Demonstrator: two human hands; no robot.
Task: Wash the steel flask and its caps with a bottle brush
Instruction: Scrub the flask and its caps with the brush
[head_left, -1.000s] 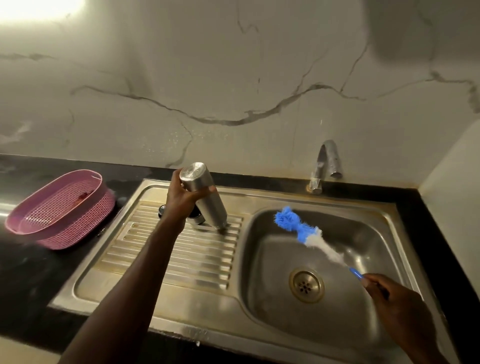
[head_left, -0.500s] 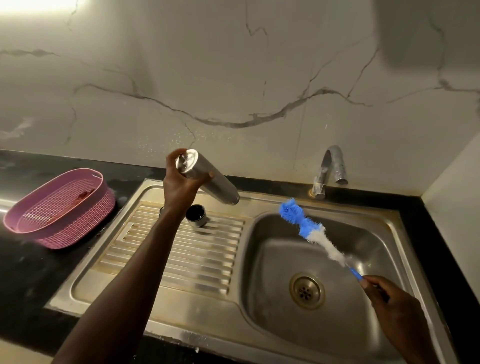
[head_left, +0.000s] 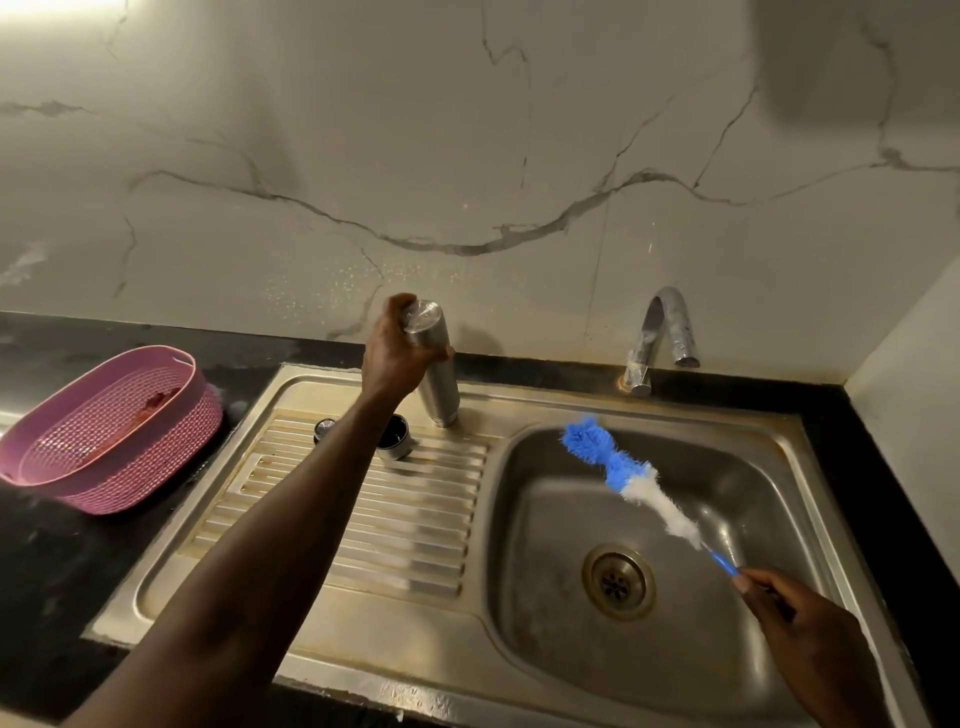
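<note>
My left hand (head_left: 396, 354) grips the steel flask (head_left: 435, 370) near its base, holding it upside down with its mouth resting at the back of the ribbed drainboard (head_left: 363, 509). Two caps lie on the drainboard beside my forearm: a small dark cap (head_left: 325, 429) and a larger steel cup cap (head_left: 394, 437), partly hidden by my arm. My right hand (head_left: 800, 634) holds the thin blue handle of the bottle brush (head_left: 623, 470). Its blue and white bristle head points up and left over the sink basin (head_left: 550, 613).
A chrome tap (head_left: 658, 338) stands behind the basin at the right. A pink plastic basket (head_left: 109, 431) sits on the black counter (head_left: 36, 561) left of the sink. The drain (head_left: 617, 581) lies in the basin's middle. A marble wall rises behind.
My left hand has swung the flask from tilted in the air to upside down, mouth on the back of the drainboard. The brush has hardly moved.
</note>
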